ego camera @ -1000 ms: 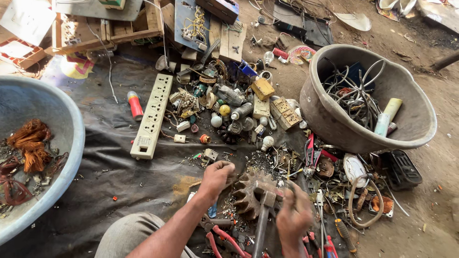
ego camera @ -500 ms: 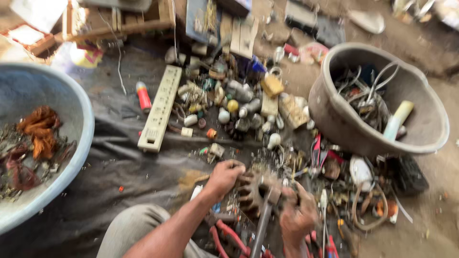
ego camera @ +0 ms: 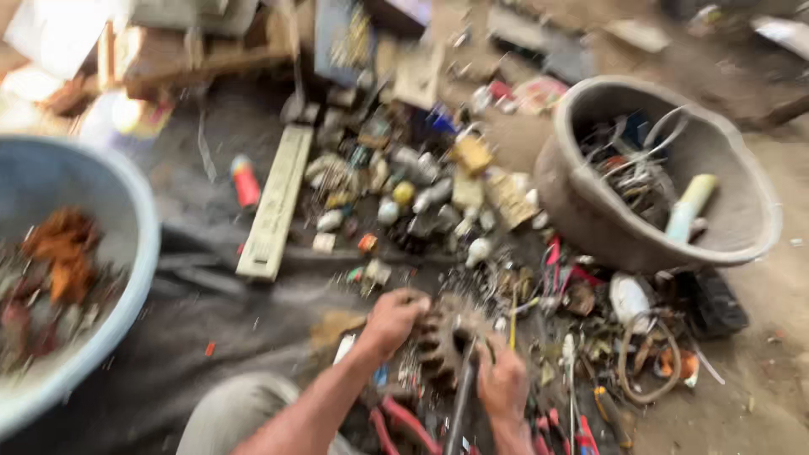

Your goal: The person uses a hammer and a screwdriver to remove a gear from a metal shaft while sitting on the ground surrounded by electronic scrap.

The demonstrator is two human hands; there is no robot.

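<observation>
In the head view, which is blurred by motion, the left hand [ego camera: 394,320] is curled over the upper left edge of a round, rusty toothed metal part [ego camera: 445,341], fingers bent and pressed against it, so it is closed in a grip on that part rather than spread. The left forearm runs up from the lower middle of the frame, slanting toward the upper right, with the wrist nearly straight. The right hand [ego camera: 503,383] sits just below and right of the toothed part, fingers folded into a narrow grip around what looks like the grey handle of a tool [ego camera: 462,404]; the blur hides exactly how the fingers wrap. The right forearm comes up almost vertically from the bottom edge. The tool's long axis runs nearly upright in the frame, leaning slightly right, its upper end meeting the toothed part near its centre and its lower end pointing toward the person. The toothed part lies flat on the dark ground sheet [ego camera: 168,337], its face turned upward, between the two hands. Relative to that part: a long pale power strip [ego camera: 275,202] lies well up and left, a scatter of small scrap pieces [ego camera: 421,202] just above, a grey bowl of wires [ego camera: 750,211] up and right, a blue basin [ego camera: 126,278] far to the left, and red-handled pliers [ego camera: 404,421] just below.
</observation>
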